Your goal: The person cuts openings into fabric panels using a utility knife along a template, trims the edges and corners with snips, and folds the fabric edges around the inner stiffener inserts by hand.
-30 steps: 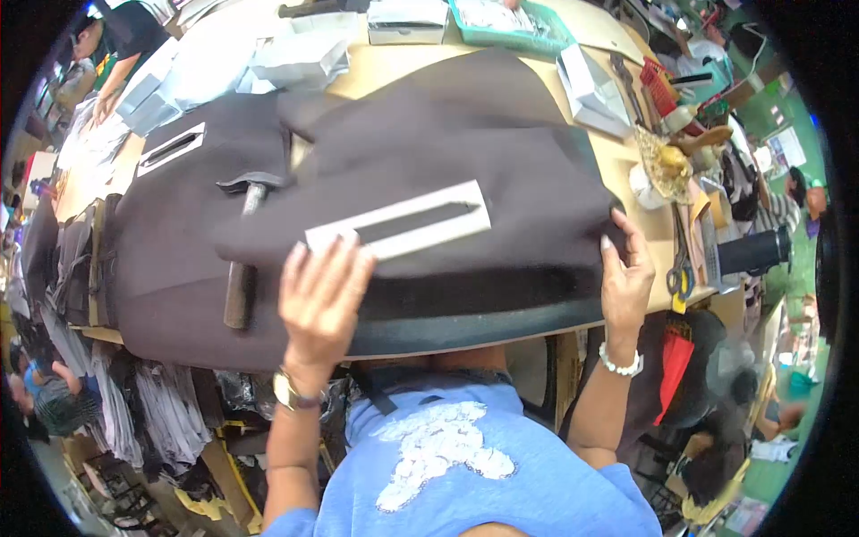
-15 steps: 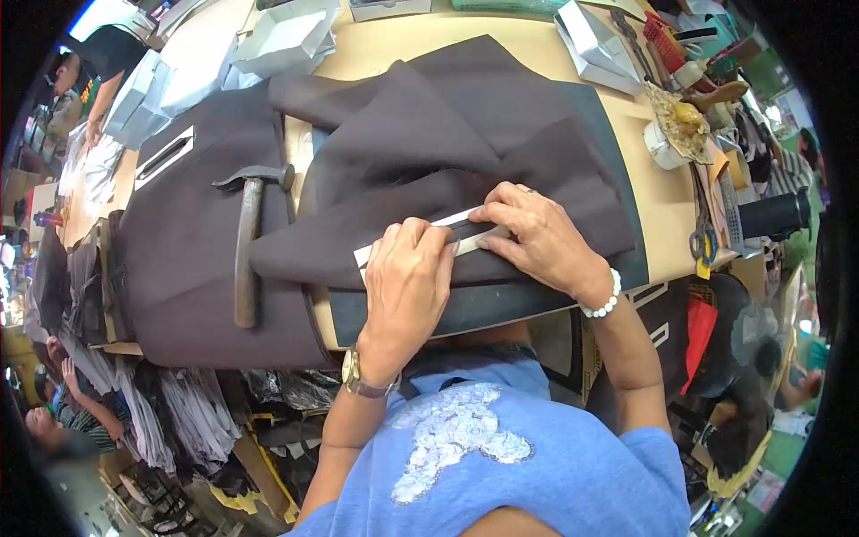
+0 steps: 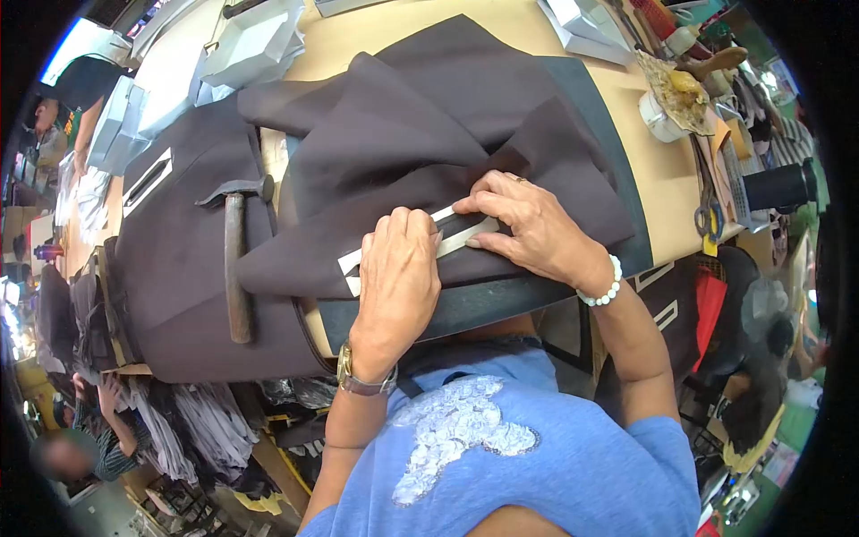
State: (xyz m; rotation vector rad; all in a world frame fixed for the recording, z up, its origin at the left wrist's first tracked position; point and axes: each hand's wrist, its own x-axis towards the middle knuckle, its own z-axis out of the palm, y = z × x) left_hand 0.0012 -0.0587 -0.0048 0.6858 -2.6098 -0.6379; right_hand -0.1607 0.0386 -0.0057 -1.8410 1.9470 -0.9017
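Dark brown material (image 3: pixel 420 98) lies in folds over a dark board (image 3: pixel 420 313) on the table. A white-bordered slot strip (image 3: pixel 461 240) is set in it, under both hands. My left hand (image 3: pixel 398 268) presses on the strip's left part, fingers bent and together. My right hand (image 3: pixel 532 228) pinches the strip's right part between thumb and fingers, the thumb on the lower border. A hammer (image 3: pixel 234 259) rests to the left on another brown piece (image 3: pixel 179 295), which bears a second white-bordered slot (image 3: pixel 148 182).
White boxes (image 3: pixel 255 45) stand at the back left, another (image 3: pixel 586 31) at the back right. A white cup (image 3: pixel 660 118) with a yellowish brush, and scissors (image 3: pixel 709 219), sit on the right. Two people are at the left, one at the back, one at lower left.
Both hands moved onto the strip from the material's left and right sides, and the material is now bunched into folds. Since the middle frame the hands have barely shifted; the view moved slightly.
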